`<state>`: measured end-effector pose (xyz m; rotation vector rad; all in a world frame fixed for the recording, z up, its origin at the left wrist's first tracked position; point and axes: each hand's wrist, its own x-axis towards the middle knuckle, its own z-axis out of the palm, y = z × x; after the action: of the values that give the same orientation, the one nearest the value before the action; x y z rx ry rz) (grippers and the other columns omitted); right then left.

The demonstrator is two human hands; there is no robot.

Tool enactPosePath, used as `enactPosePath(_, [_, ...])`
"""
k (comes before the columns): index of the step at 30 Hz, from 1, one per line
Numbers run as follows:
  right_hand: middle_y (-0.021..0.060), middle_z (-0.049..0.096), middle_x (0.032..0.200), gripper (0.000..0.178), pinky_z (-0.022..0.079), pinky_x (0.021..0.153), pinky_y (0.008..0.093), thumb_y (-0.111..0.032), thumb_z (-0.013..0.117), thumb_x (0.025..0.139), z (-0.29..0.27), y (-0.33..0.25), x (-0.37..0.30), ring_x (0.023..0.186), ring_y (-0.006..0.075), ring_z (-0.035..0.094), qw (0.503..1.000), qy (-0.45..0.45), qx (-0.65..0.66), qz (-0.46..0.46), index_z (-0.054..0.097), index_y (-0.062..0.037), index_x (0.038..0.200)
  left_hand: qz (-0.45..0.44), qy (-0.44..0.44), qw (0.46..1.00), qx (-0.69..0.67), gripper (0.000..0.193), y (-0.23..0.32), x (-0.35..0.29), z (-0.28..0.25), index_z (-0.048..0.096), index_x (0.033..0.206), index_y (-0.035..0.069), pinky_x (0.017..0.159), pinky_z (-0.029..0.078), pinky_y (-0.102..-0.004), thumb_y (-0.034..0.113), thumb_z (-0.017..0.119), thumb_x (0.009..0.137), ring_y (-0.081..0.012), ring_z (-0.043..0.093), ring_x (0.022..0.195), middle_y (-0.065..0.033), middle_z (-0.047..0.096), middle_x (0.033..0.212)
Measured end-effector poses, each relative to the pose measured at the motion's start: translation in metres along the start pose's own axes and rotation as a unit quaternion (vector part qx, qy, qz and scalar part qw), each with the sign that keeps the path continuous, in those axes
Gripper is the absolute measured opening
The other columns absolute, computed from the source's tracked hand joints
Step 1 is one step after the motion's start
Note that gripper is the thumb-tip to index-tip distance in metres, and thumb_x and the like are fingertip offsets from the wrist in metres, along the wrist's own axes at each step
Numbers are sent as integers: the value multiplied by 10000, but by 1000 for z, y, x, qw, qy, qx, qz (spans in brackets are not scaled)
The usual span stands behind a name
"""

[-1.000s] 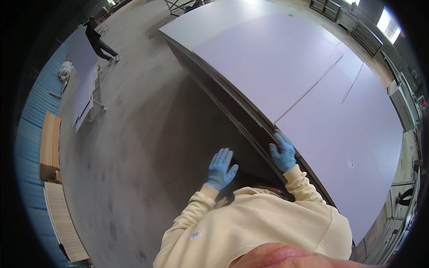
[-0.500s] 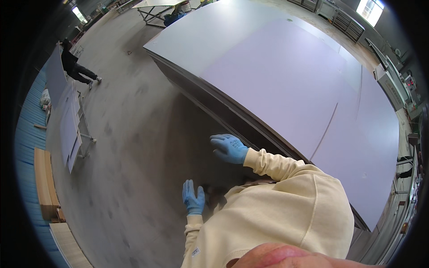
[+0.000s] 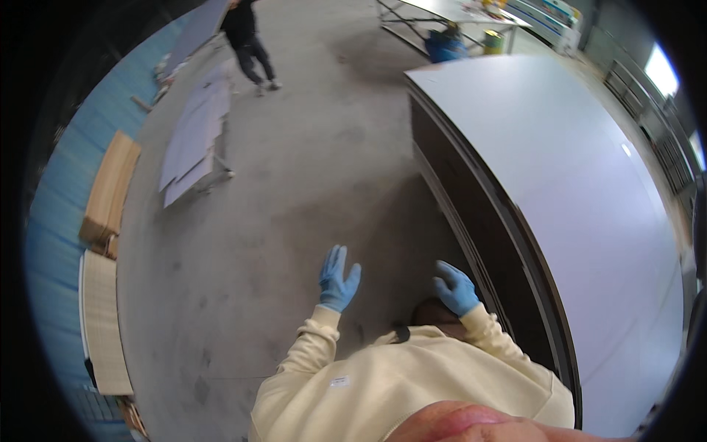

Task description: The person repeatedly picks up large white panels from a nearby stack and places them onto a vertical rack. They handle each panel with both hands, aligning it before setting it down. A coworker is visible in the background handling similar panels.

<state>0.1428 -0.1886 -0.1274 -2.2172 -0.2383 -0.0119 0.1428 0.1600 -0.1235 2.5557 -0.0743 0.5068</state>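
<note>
At right, the top panel (image 3: 589, 199) gleams lilac-grey.

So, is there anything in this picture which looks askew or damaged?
The stacked pale panels at upper left look slightly askew: their near ends are staggered rather than flush. No damage or spill is clearly visible.

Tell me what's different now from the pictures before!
The view has swung left, so the big panel stack sits farther right. The right hand was at the stack's edge, then crossed leftward; now it is back to the right, apparently off the edge. Staying the same: the left hand is open and empty, and the other person is beside the raised panel.
</note>
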Motion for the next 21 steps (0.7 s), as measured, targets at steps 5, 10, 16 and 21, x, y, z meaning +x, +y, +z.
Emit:
enactPosePath(5, [220,687,1325,441,512,1070,433,-253,684,942,42,-7,115,1240,382,652,996,-4,75,38,676,-14,1312,52,129,990,8,605,-48,162,-37,533,1458,-23,1161,409,-496,247,728,952,-432,512,1389,-264,545,1487])
enactPosePath(10, [216,697,1312,440,527,1048,406,-247,697,949,71,-3,237,1233,349,669,995,-25,98,18,676,-6,1318,32,227,973,-28,638,-97,252,-43,509,1457,-60,1170,402,-489,240,746,947,-447,503,1391,-267,553,1470])
enactPosePath(16, [158,736,1244,402,544,967,321,-204,708,982,91,-55,387,1119,204,703,967,-54,250,-20,674,1,1326,-216,334,878,-269,792,-227,359,-86,421,1540,-43,1220,349,-408,454,700,990,-347,419,1489,-238,446,1592])
enactPosePath(21, [93,720,1247,409,521,958,285,-200,676,1038,105,-129,508,1089,129,651,933,-72,338,-101,629,48,1360,-277,311,806,-420,976,-328,457,-165,298,1643,92,1245,266,-519,658,659,934,-348,309,1553,-165,320,1690])
